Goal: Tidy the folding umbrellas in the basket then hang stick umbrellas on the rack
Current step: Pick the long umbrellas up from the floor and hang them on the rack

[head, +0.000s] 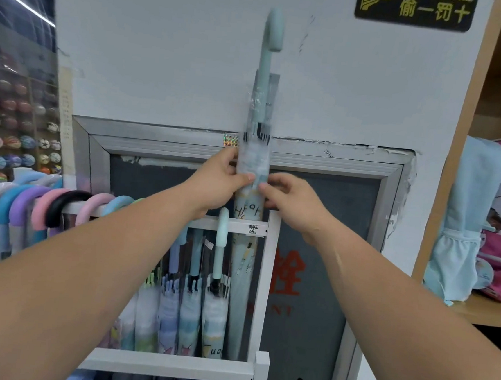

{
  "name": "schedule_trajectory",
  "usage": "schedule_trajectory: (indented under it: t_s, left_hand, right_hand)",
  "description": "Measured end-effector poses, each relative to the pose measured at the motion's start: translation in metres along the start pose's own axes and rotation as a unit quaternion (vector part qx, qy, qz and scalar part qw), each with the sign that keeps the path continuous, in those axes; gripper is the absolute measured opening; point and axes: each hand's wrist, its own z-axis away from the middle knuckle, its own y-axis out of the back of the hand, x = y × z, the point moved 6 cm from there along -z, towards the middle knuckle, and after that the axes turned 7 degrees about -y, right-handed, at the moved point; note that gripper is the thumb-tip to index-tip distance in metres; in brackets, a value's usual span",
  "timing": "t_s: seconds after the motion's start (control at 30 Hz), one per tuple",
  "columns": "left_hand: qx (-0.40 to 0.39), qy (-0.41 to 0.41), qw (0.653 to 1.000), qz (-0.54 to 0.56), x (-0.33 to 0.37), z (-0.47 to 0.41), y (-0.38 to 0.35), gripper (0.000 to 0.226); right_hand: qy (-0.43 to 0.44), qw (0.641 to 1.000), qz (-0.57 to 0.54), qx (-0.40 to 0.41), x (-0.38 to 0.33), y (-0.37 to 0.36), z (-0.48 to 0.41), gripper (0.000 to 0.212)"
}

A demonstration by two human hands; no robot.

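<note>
A pale teal stick umbrella (pixel 261 106) in a clear plastic sleeve stands upright against the white wall, its hooked handle at the top and its tip down behind the white rack's top bar (pixel 234 226). My left hand (pixel 224 181) and my right hand (pixel 288 197) both grip its folded canopy from either side, just above the bar. A teal-handled umbrella (pixel 220 248) hangs from the bar right below my hands. Several more hang to its left. The moving umbrella is blurred.
A row of pastel and black curved handles (pixel 45 205) fills the rack at the left. The rack's white corner post (pixel 267 282) stands right of the umbrella. A wooden shelf (pixel 474 312) with backpacks is on the right, a ball display at far left.
</note>
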Motion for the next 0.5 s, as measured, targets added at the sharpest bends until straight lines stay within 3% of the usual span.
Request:
schedule_trajectory:
  t_s: [0.1, 0.3, 0.4, 0.5]
  left_hand:
    - [-0.009, -0.007, 1.000, -0.013, -0.007, 0.005, -0.004, 0.041]
    - [-0.032, 0.011, 0.998, -0.050, -0.012, 0.009, -0.003, 0.040]
    - [-0.064, 0.040, 0.991, -0.106, -0.019, 0.010, -0.002, 0.039]
    - [-0.045, 0.045, 0.992, -0.112, -0.017, 0.010, 0.001, 0.035]
  right_hand:
    - [0.017, 0.999, -0.032, 0.021, -0.016, 0.007, -0.004, 0.012]
    - [0.023, 0.999, -0.019, 0.012, -0.020, -0.003, -0.014, 0.027]
    - [0.006, 1.000, 0.003, -0.012, -0.009, -0.008, -0.011, 0.026]
    - [-0.010, 0.999, 0.027, -0.046, 0.005, -0.012, -0.005, 0.020]
